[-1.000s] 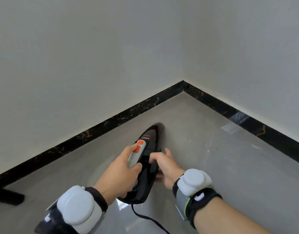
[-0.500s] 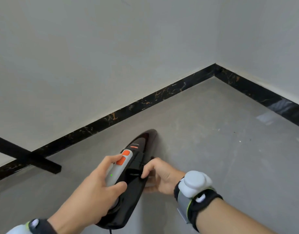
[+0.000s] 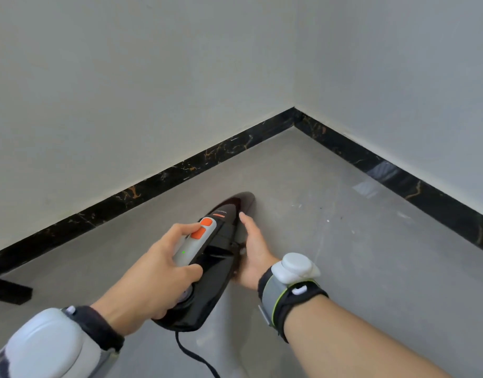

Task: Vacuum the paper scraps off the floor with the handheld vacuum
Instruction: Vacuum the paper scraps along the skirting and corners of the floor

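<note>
Both my forearms reach forward from the bottom of the view, each with a black band and a pale grey puck strapped at the wrist: the left band (image 3: 52, 347) sits at the lower left corner, the right band (image 3: 292, 276) further in. My left hand (image 3: 155, 276) is wrapped round the grey handle (image 3: 192, 246) of the vacuum (image 3: 215, 268), thumb lying across the right side of the handle, forefinger stretched along its left side up beside the two orange buttons (image 3: 202, 227). A small green light (image 3: 183, 252) glows on the handle below those buttons. My right hand (image 3: 252, 249) presses flat against the vacuum's right flank, fingers pointing forward along the black body, thumb hidden behind it; whether it truly grips I cannot tell. So the hands are close together, one on each side of the same machine. A black cord (image 3: 194, 356) trails from the vacuum's rear toward me across the grey floor (image 3: 344, 268). The vacuum is glossy black and tilts nose-down, its nozzle (image 3: 244, 201) at or just above the floor, pointing toward the room's corner. Beyond and right of the nozzle lie a few tiny white scraps (image 3: 328, 221), well apart from each other. A dark bar (image 3: 8, 291) pokes in at the left edge. Farthest off, a black gold-veined skirting (image 3: 207, 159) runs along both pale walls (image 3: 125, 77) and meets in the corner
</note>
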A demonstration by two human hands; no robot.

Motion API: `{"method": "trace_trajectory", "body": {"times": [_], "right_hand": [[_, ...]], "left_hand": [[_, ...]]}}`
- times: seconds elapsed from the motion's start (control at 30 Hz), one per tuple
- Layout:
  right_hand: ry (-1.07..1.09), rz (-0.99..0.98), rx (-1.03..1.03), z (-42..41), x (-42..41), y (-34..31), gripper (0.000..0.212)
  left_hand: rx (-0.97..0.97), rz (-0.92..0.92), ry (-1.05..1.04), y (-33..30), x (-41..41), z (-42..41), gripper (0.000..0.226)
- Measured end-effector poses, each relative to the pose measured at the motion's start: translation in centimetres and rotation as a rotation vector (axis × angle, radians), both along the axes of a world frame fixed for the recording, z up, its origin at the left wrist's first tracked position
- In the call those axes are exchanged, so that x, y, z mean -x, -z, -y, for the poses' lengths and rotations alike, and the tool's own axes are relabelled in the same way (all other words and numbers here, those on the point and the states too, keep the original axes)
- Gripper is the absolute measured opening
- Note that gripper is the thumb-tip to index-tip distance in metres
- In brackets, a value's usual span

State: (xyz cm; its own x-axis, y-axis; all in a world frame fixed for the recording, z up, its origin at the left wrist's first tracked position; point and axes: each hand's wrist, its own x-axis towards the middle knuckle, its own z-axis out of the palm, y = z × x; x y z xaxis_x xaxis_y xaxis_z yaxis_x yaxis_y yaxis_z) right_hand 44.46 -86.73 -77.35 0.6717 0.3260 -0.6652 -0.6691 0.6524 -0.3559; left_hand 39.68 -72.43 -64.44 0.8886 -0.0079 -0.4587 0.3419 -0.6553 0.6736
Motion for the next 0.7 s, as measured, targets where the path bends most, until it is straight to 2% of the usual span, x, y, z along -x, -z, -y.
{"method": "trace_trajectory", "body": {"times": [0.07,0.3,0.6,0.7], "right_hand": [[0.062,-0.023,-0.002,1.5,0.3,0.0,0.071],[0.22,-0.09,-0.075,8.5,5.6,1.5,0.087],[0.335,-0.054,-0.052,12.6,7.0,0.4,0.083],[0.377,-0.017,-0.024,13.5,6.7,0.2,0.072]], "left_hand": [[0.0,-0.039,0.078,-0.5,0.8,1.2,0.059],[-0.133,-0.011,0.419,-1.9,2.9,5.8,0.056],[-0.174,0.051,0.574,-1.0,3.0,10.5,0.056],[-0.17,0.091,0.598,-0.2,2.0,11.9,0.055]]}}
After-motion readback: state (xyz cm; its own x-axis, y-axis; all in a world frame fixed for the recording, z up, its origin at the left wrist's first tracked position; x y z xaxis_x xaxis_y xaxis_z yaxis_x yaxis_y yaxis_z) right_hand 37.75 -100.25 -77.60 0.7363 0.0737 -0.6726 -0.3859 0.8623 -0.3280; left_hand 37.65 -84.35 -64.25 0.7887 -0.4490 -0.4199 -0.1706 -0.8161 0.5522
